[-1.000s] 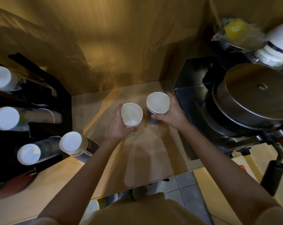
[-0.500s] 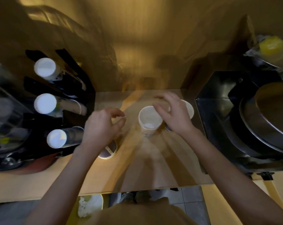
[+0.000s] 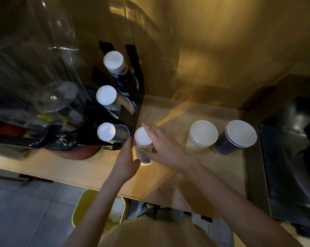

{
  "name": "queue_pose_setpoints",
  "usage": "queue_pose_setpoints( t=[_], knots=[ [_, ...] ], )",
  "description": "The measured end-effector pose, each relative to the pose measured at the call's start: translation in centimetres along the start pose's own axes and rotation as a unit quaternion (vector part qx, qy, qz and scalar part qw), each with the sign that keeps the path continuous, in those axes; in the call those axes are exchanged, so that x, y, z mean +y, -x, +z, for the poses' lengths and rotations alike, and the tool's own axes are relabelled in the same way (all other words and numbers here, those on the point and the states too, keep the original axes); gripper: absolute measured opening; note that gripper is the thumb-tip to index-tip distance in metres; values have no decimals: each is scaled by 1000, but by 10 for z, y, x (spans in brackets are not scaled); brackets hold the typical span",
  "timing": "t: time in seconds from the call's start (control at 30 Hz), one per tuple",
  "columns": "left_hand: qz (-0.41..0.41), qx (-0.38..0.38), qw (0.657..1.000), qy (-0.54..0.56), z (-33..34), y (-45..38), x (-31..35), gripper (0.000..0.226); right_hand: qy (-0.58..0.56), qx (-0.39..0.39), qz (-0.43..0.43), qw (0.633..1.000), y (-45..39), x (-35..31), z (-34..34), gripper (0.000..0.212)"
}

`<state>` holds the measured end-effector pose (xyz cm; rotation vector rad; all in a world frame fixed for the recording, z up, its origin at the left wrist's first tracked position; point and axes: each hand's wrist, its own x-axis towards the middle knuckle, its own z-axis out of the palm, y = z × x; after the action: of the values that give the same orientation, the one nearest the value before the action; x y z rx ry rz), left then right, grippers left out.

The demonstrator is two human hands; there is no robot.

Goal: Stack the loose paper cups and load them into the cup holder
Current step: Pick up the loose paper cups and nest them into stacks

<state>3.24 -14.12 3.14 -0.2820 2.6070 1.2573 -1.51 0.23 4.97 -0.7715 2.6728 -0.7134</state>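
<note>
Head view, looking down on a wooden desk (image 3: 186,172). An inverted stack of paper cups (image 3: 143,145) stands rim-down on the desk, just beside the black cup holder (image 3: 131,81), whose 3 tilted slots each show the white base of a loaded stack. The left hand (image 3: 126,163) rests against the stack's left side with its fingers curled around the wall; the right hand (image 3: 165,148) lies open against the right side, fingers extended past the top, pressing rather than clenching. Together the 2 hands clasp the stack between them. Further right, well apart from the hands, stand 2 upright nested stacks: a pale stack (image 3: 201,138) and a dark blue stack (image 3: 237,138), close beside one another.

Judged step: lifting the inverted stack toward the holder. Risks from here: the grip is by side pressure alone, so the lowest cups may slide out of the nest as the stack rises; too firm a squeeze could crush the thin walls. The stack sits close to the holder's lowest slot, so a tilted lift could knock the loaded cups. A backward sweep of the right arm could topple the 2 upright stacks.
</note>
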Motion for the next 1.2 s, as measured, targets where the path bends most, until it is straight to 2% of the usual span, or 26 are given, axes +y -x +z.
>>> queue_pose_setpoints(
  t=[0.13,0.27,0.37,0.47,0.63,0.73,0.8,0.93,1.0,1.03,1.1,1.2],
  knots=[
    [-132,-41,990,39,19,-10,-18,71,-52,16,33,998,1,2,16,70],
    [-238,-76,953,172,32,-19,-30,70,-119,35,62,990,1,7,20,69],
    [-242,-95,934,244,39,-22,-32,65,-169,43,85,981,0,13,20,69],
    [-232,-69,927,285,39,-26,-28,64,-271,76,116,953,-1,20,12,68],
    [-107,-11,946,307,18,-23,6,48,-388,198,137,890,3,28,-29,67],
    [5,26,944,328,0,-19,38,47,-466,291,156,821,8,36,-59,59],
    [72,58,936,340,-13,-16,59,47,-547,329,189,746,11,43,-74,53],
    [186,90,947,244,-39,-9,94,60,-722,311,194,587,19,46,-87,38],
    [251,111,939,208,-50,-8,107,73,-778,298,198,517,20,40,-88,31],
    [271,126,933,200,-53,-10,111,81,-796,295,198,491,21,38,-86,32],
    [265,136,929,219,-55,-16,116,97,-815,287,194,464,21,35,-82,32],
    [220,60,917,327,-50,-28,120,121,-842,250,205,433,19,26,-73,40]
  ],
)
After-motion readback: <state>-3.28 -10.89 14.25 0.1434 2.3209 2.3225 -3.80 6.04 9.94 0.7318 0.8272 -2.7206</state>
